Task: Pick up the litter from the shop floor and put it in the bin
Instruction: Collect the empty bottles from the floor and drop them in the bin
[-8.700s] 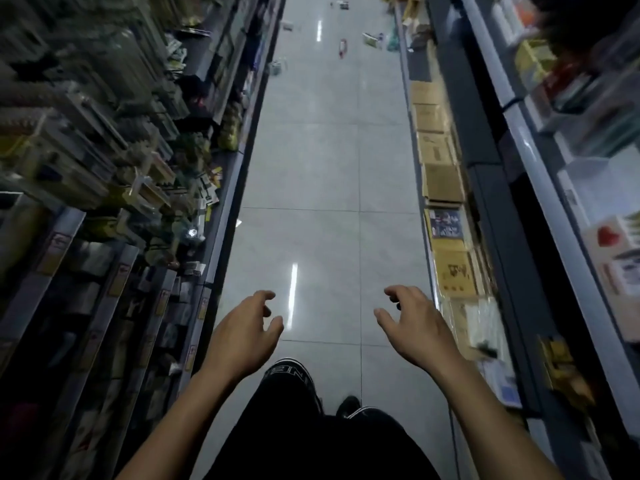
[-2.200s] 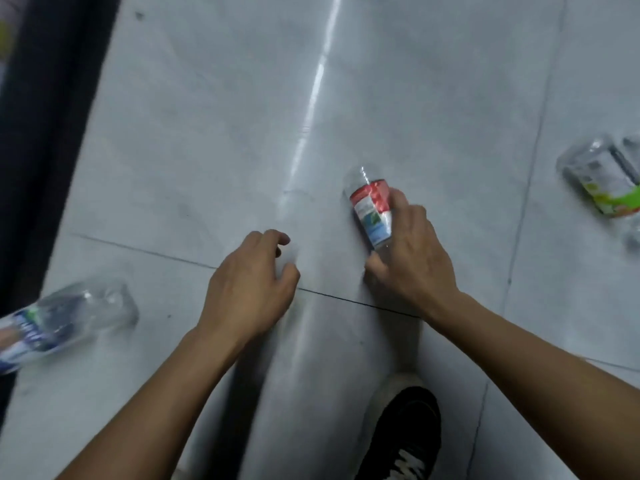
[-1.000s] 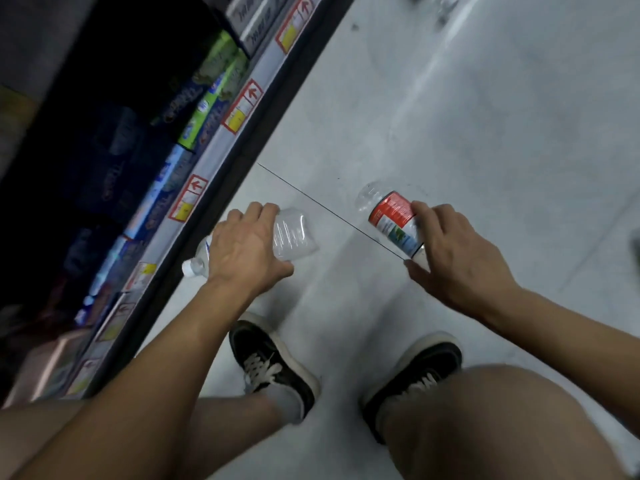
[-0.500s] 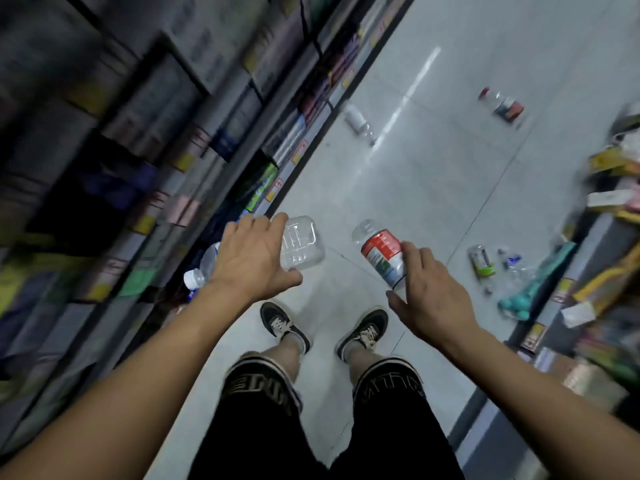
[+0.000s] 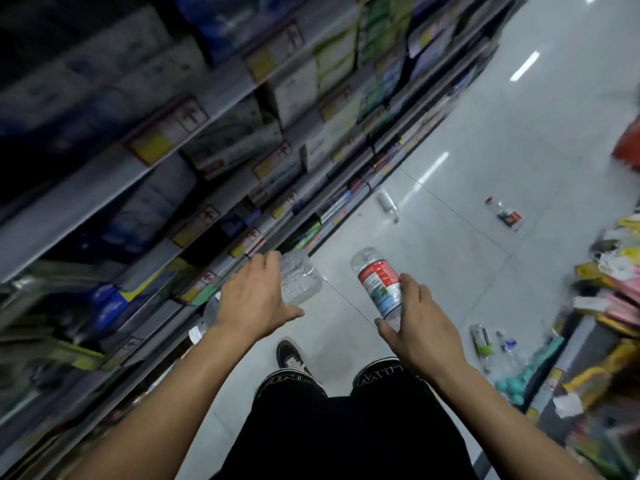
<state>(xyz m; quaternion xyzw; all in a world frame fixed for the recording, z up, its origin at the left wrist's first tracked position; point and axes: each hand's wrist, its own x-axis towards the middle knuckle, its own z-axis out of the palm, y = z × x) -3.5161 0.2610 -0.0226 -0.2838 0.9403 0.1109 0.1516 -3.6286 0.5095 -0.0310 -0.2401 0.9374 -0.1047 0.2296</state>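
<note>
Your left hand is clamped on a clear bottle, your right hand on a red-labelled bottle, print unreadable; both held above the floor beside the shelves

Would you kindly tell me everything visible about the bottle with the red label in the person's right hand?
The red-labelled bottle is clear plastic and looks empty. Its wrap label is red at the top, with white and blue print below. The right hand grips its lower end, which the fingers hide, so no cap shows. It is held tilted in the air above the pale tiled floor, touching nothing but the hand.
</note>
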